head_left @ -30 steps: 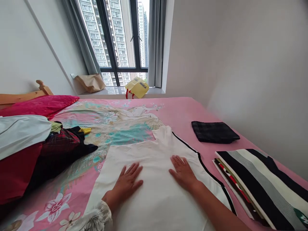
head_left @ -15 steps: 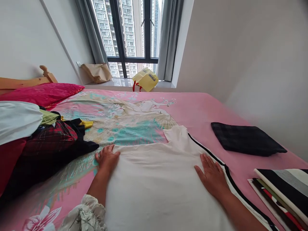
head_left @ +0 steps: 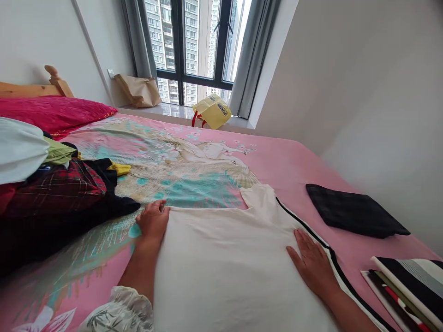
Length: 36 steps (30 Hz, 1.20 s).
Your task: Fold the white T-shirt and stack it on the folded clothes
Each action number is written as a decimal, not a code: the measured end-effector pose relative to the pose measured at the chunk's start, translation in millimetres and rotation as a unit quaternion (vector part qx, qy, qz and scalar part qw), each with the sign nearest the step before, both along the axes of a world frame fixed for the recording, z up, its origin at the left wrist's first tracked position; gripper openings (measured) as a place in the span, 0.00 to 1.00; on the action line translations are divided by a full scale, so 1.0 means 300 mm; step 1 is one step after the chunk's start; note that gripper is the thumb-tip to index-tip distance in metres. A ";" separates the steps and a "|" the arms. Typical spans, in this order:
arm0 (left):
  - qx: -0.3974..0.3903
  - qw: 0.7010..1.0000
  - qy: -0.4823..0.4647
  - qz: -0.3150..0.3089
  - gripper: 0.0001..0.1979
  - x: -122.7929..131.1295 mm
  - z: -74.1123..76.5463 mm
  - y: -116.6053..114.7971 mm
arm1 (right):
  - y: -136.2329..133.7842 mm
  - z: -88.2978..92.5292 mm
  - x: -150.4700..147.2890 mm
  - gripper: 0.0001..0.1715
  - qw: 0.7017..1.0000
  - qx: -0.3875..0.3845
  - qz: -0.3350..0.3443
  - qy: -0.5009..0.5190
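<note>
A white shirt with a black stripe down its right side lies spread on the bed in front of me, its left side making a straight edge. My left hand rests at the upper left corner of the shirt, thumb on the cloth and fingers apart. On the right part of the shirt, beside the black stripe, my right hand lies flat with its fingers stretched out. The lower end of the shirt runs out of view.
A heap of clothes lies on the left, near a red pillow. To the right are a folded black garment and a stack of folded clothes. A paper bag and a yellow bag sit by the window.
The camera view has tilted and shifted slightly. Both hands stay at nearly the same places on the shirt; the left hand's fingers look a little more drawn in.
</note>
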<state>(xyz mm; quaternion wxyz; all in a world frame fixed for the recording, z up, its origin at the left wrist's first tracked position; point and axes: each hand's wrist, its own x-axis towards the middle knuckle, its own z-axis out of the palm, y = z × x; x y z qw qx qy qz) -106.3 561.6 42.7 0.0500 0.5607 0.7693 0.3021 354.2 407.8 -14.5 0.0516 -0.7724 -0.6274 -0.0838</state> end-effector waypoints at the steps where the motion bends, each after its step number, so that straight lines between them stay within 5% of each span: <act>1: 0.042 0.999 0.013 0.002 0.16 0.011 0.017 -0.012 | 0.001 0.002 0.001 0.40 1.000 -0.004 0.001 0.003; 3: 0.114 0.991 -0.001 -0.066 0.15 0.040 0.054 -0.038 | 0.000 0.018 -0.017 0.40 1.000 -0.002 -0.015 0.009; 6: 0.096 0.946 -0.073 -0.301 0.13 0.097 0.080 -0.065 | -0.010 0.081 -0.127 0.36 0.999 0.024 0.025 0.024; 9: -0.016 0.894 -0.070 -0.442 0.15 0.134 0.045 -0.069 | 0.000 0.160 -0.318 0.33 0.956 -0.050 0.282 0.060; 11: -0.071 0.891 -0.016 -0.448 0.18 0.138 0.004 -0.064 | 0.044 0.191 -0.428 0.34 0.898 -0.134 0.411 0.086; 12: -0.092 0.897 0.019 -0.432 0.21 0.135 -0.014 -0.060 | 0.079 0.196 -0.462 0.35 0.891 -0.153 0.416 0.098; 14: -0.125 0.912 0.078 -0.383 0.27 0.128 -0.043 -0.053 | 0.167 0.187 -0.481 0.35 0.922 -0.133 0.342 0.120; 17: -0.142 0.923 0.124 -0.337 0.30 0.127 -0.066 -0.045 | 0.316 0.176 -0.403 0.24 0.954 -0.007 0.239 0.181; 19: -0.135 0.925 0.134 -0.329 0.30 0.132 -0.075 -0.041 | 0.412 0.200 -0.312 0.18 0.949 0.085 0.177 0.248; 21: -0.130 0.925 0.137 -0.329 0.30 0.138 -0.081 -0.039 | 0.506 0.250 -0.214 0.14 0.935 0.137 0.040 0.326; 24: -0.134 0.926 0.138 -0.324 0.30 0.143 -0.081 -0.040 | 0.637 0.321 -0.096 0.10 0.893 0.089 -0.127 0.422; 29: -0.153 0.925 0.136 -0.321 0.31 0.145 -0.073 -0.043 | 0.777 0.310 -0.048 0.09 0.848 0.003 -0.173 0.502; 36: -0.139 0.929 0.128 -0.318 0.30 0.149 -0.083 -0.040 | 0.728 0.222 -0.077 0.08 0.828 0.128 -0.167 0.520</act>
